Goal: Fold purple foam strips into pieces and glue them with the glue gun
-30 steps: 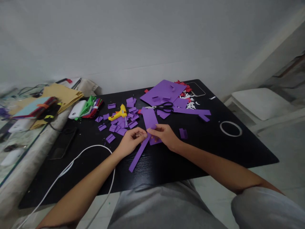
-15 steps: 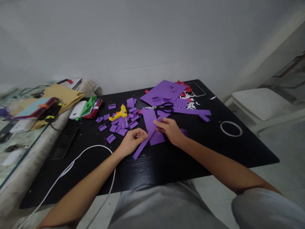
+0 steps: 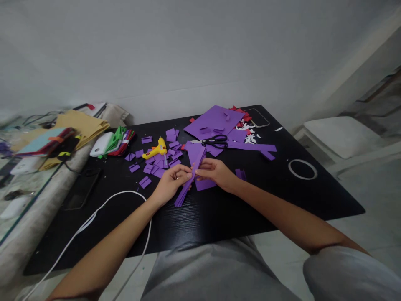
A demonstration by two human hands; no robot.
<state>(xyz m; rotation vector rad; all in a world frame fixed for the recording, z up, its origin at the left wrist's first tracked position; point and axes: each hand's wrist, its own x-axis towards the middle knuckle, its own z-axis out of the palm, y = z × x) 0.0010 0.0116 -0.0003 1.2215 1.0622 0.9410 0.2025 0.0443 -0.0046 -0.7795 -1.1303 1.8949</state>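
Note:
A narrow purple paper strip (image 3: 183, 193), folded lengthwise in layers, is held at a slant over the table. My left hand (image 3: 172, 182) pinches its middle from the left. From the right, my right hand (image 3: 217, 173) has its fingers closed on the same strip a little higher up. Beneath it lies a wider purple paper sheet (image 3: 204, 185), partly covered by the strip and my right hand. Black-handled scissors (image 3: 216, 141) rest just beyond on more purple paper. A yellow glue gun (image 3: 156, 149) lies to the left on small folded purple pieces (image 3: 145, 182).
A large purple sheet (image 3: 214, 119) lies at the back beside red and white scraps (image 3: 250, 138). At left are a dark phone (image 3: 83, 188), a white cable (image 3: 90, 221) and bundled coloured paper (image 3: 120, 142). A white stool (image 3: 341, 136) stands off the table's right side.
The strip, earlier seen flat-faced and lower, is now narrower, showing layered edges and reaching higher. My right hand has moved slightly left, closer to my left hand.

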